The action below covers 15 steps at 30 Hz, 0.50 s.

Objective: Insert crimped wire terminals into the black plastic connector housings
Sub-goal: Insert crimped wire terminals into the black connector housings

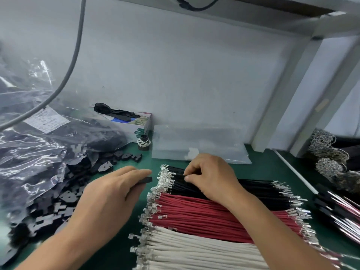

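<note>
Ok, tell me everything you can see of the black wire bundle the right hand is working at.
The black wires lie flat on the green mat as the far row of three, side by side with the red wires, which border the white wires. They look like matte insulated leads with shiny crimped metal terminals at both ends. The right hand rests on them near the left ends, fingertips pinching at a strand. The left hand holds a black housing just short of those terminals.
</note>
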Available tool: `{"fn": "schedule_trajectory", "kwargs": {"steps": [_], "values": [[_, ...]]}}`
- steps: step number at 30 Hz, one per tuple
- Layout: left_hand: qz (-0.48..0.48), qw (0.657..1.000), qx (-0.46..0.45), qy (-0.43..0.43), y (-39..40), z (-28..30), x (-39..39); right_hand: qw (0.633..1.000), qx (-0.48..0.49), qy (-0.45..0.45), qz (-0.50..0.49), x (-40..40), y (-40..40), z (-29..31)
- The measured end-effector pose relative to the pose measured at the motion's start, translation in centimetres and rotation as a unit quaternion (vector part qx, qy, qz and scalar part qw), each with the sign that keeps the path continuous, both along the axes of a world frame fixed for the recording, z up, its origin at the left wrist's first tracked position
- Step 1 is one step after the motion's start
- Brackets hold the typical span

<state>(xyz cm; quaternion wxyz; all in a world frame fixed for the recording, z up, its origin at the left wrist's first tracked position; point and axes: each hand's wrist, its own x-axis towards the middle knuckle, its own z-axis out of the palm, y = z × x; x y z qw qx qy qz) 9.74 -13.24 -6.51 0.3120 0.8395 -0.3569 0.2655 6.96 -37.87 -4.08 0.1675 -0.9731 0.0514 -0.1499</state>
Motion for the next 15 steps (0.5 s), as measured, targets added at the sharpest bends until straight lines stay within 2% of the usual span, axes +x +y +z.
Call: {"fn": "schedule_trajectory", "kwargs": {"steps": [6,11,13,15], "values": [[-0.007,0.997,-0.044,0.059,-0.2,-0.2,-0.2,0.995,-0.029,-0.086,0.049,-1.7,-0.2,2.1],[-0.055,0.984,-0.121,0.119,-0.5,-0.1,-0.6,0.943,-0.118,-0.299,0.091,-6.0,0.6,3.1],[-0.073,0.976,-0.143,0.144,-0.7,-0.1,-1.0,0.936,-0.112,-0.325,0.081,-7.6,1.3,1.5],[-0.084,0.968,-0.163,0.174,-0.7,-0.1,-1.4,0.939,-0.059,-0.333,0.070,-8.5,2.0,-0.3]]}}
